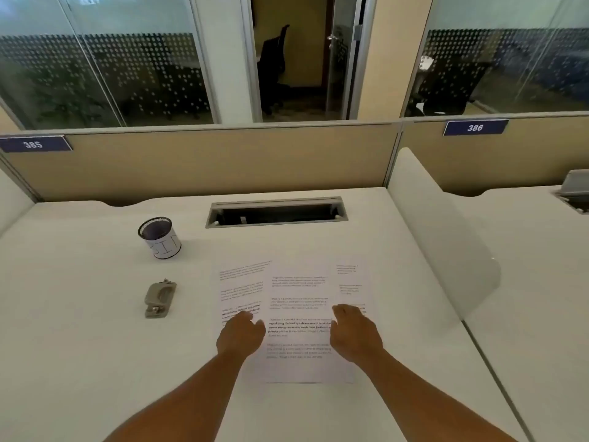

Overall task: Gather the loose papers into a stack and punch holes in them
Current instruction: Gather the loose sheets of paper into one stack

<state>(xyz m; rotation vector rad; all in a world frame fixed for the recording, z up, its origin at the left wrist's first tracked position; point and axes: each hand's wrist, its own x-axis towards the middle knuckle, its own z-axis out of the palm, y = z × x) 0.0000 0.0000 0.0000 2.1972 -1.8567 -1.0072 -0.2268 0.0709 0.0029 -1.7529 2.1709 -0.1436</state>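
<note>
Three printed white papers lie overlapping and fanned out on the white desk, the middle sheet on top. My left hand rests on the left sheet with its fingers apart. My right hand rests across the middle and right sheets, fingers spread, holding nothing. A grey hole punch lies on the desk to the left of the papers, apart from both hands.
A black mesh pen cup with a white label stands behind the punch. A cable slot is set into the desk at the back. A beige partition closes the rear and a white divider bounds the right side.
</note>
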